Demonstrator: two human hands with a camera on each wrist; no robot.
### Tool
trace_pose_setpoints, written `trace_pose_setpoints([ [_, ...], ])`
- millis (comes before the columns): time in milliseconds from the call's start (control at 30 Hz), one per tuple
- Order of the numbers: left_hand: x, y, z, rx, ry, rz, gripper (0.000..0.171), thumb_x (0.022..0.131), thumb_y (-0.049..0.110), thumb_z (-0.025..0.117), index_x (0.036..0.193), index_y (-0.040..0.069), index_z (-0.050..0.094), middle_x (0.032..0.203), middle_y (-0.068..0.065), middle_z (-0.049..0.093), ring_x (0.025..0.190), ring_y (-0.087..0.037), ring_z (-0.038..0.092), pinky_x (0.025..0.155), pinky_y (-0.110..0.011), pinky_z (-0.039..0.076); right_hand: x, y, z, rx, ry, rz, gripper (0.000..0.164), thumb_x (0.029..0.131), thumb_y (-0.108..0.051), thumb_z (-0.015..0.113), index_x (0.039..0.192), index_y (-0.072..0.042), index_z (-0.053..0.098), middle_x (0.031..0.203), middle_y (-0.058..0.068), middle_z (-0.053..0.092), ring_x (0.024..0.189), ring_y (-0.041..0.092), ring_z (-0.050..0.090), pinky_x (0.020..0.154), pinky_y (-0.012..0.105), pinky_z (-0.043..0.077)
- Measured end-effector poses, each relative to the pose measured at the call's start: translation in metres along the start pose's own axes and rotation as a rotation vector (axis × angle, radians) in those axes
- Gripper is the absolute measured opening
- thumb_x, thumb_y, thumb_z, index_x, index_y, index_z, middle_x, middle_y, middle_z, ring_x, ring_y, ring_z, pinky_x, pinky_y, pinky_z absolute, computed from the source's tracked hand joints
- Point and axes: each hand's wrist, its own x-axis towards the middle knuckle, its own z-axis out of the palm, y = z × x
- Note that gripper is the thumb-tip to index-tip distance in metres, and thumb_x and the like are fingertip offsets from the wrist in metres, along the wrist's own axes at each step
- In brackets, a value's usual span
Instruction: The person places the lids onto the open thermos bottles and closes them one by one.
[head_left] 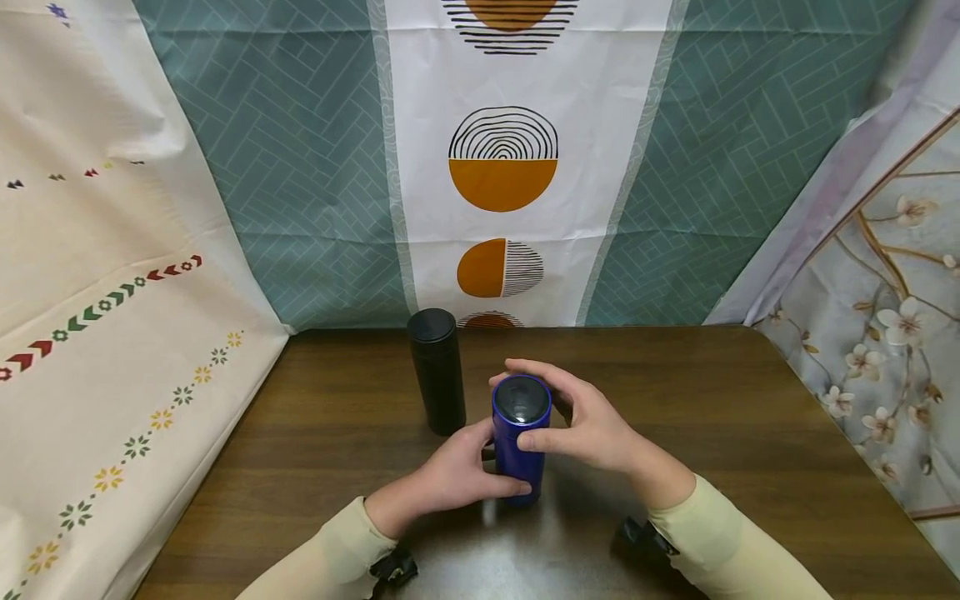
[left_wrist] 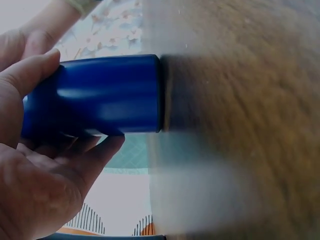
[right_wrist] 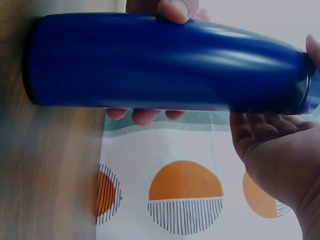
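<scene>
A blue thermos bottle (head_left: 517, 454) with a dark, shiny top stands upright between both hands, its base at or close to the tabletop. My left hand (head_left: 467, 473) grips its body, thumb across the near side and fingers round the far side, as the left wrist view also shows. Higher up, my right hand (head_left: 588, 417) holds the bottle round its lid (right_wrist: 314, 87), with the thumb on the near side. Just beyond the left hand, a black bottle (head_left: 440, 379) stands upright on the table, touched by neither hand.
The brown wooden table (head_left: 337, 400) runs back to a teal and white patterned cloth (head_left: 315, 167). A cream embroidered cloth (head_left: 97, 333) hangs along the left edge, and a floral cloth (head_left: 885, 358) along the right.
</scene>
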Motion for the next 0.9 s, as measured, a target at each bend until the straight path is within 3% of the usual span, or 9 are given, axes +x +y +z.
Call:
trace_pose_setpoints([
  [433,0.0013,0.002,-0.0034,0.029,-0.088,0.032,0.067,0.088,0.023,0.097,0.147,0.018,0.066,0.136,0.012,0.074,0.129,-0.01,0.067,0.116,-0.043,0.052,0.0002,0.0067,-0.0055,0.123,-0.162,-0.088,0.08,0.097,-0.006,0.085,0.166,-0.004,0.045,0.154,0.024,0.063,0.145,0.046,0.057,0.123,0.048,0.045],
  [900,-0.0004,0.003,-0.0027,0.033,-0.087,0.029,0.068,0.089,0.021,0.097,0.148,0.016,0.064,0.138,0.007,0.074,0.129,-0.01,0.068,0.115,-0.04,0.053,-0.0012,0.0,-0.0008,0.088,-0.07,-0.028,0.07,0.09,0.001,0.09,0.152,0.0,0.058,0.142,0.025,0.071,0.137,0.04,0.064,0.118,0.043,0.05],
])
